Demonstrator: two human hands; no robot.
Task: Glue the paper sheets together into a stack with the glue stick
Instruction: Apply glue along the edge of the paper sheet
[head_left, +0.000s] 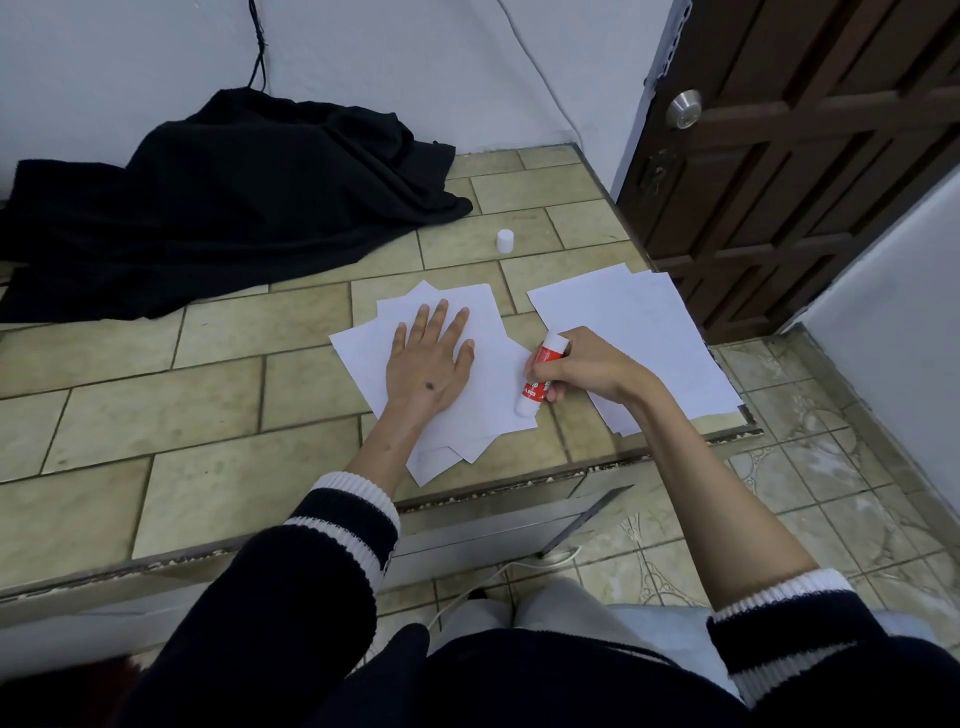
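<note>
The task looks partway through. A fanned, uneven pile of white sheets (467, 384) lies near the front edge of the tiled surface (208, 364), and the left hand (431, 358) presses flat on it with fingers spread. The right hand (576, 366) is wrapped around the red-and-white glue stick (540, 376), whose lower end touches the pile's right side, so glue seems to be going onto the top sheet. A second batch of loose sheets (639, 338) waits at the surface's right edge, overhanging it slightly, which suggests several sheets remain. The white cap (505, 241) stands apart, further back. How many sheets are already bonded cannot be told; glue on the paper is invisible, and the stick's tip is hard to make out.
</note>
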